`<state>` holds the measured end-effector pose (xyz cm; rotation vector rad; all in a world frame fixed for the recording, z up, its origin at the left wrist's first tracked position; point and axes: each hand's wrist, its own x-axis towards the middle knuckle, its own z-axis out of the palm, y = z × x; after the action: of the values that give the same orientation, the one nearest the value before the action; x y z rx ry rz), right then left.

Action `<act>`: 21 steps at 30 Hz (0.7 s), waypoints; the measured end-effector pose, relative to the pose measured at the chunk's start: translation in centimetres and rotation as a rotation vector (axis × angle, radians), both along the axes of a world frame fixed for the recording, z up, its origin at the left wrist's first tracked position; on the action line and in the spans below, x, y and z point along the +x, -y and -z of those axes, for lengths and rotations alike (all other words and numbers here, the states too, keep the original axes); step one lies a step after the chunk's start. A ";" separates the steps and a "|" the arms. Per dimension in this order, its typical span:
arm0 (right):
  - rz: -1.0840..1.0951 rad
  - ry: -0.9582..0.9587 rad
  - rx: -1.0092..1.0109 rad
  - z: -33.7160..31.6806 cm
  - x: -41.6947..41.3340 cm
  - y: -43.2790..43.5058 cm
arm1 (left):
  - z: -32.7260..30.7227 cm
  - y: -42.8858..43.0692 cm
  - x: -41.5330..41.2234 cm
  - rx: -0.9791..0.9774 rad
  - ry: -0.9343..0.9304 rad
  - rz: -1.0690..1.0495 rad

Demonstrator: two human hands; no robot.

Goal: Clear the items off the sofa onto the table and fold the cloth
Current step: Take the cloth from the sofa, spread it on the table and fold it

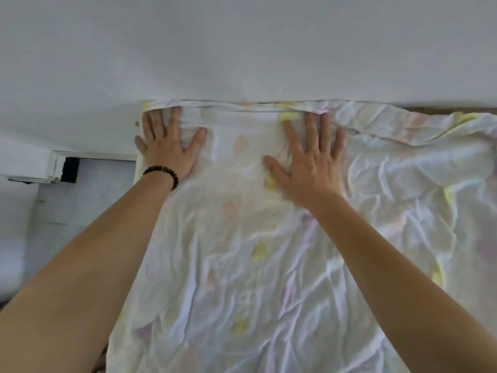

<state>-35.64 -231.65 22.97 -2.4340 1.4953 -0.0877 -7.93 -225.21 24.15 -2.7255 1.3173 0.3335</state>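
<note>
A wrinkled white cloth (pixel 242 265) with pale yellow, pink and purple marks lies spread out, filling the middle and right of the view. Its far edge runs along the base of a white wall. My left hand (pixel 166 146), with a dark bead bracelet at the wrist, presses flat on the cloth's far left corner, fingers spread. My right hand (pixel 309 162) presses flat on the cloth to the right of it, fingertips at the far edge. Neither hand grips the cloth. The surface under the cloth is hidden.
A white wall (pixel 242 49) fills the upper half of the view. At the left, below the cloth's edge, are a pale tiled floor (pixel 80 205) and a white skirting or frame with a dark gap (pixel 70 169). A brown strip (pixel 443 110) shows at the far right.
</note>
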 end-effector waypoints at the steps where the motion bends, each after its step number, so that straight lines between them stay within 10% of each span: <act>1: 0.009 -0.025 -0.012 0.2 0.1 0.1 | 0.1 0.1 0.2 0.002 0.020 0.016; 11: 0.038 0.050 -0.188 -0.9 -0.7 -2.9 | -1.8 -6.1 -2.5 -0.298 -0.043 0.071; 21: 0.101 -0.089 0.079 -0.6 -5.8 -26.4 | -0.4 -27.4 -7.7 0.026 -0.149 0.147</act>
<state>-41.45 -205.27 23.62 -2.3288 1.6272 0.0593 -15.58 -197.76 24.51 -2.6068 1.5282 0.5449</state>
